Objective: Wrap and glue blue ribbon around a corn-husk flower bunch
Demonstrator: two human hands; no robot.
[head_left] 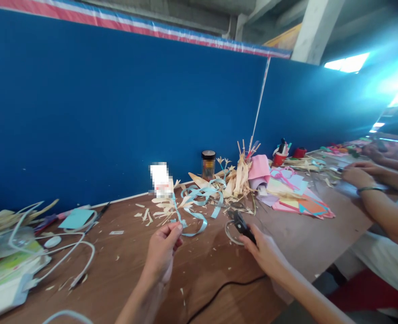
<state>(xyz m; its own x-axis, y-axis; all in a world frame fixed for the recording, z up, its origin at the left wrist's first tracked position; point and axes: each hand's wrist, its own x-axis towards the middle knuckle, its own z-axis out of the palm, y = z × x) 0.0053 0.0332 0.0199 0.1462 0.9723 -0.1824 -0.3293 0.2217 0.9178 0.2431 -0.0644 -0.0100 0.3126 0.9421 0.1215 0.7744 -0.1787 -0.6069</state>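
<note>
My left hand is closed in a pinch on the lower end of a craft flower stem wrapped in light blue ribbon. Pale husk-like petals show near the stem's top. From beside the pinch, loose blue ribbon curls across the table to the right. My right hand is wrapped round a black hand tool, whose exact kind I cannot make out. Its front end points away to the left, over a pale coil on the table. A black cord runs toward my right forearm.
Dried husks, a dark-lidded jar and coloured paper lie along the blue partition. White cables and a power strip occupy the left. A co-worker's hands are at the right. Husk scraps dot the brown table.
</note>
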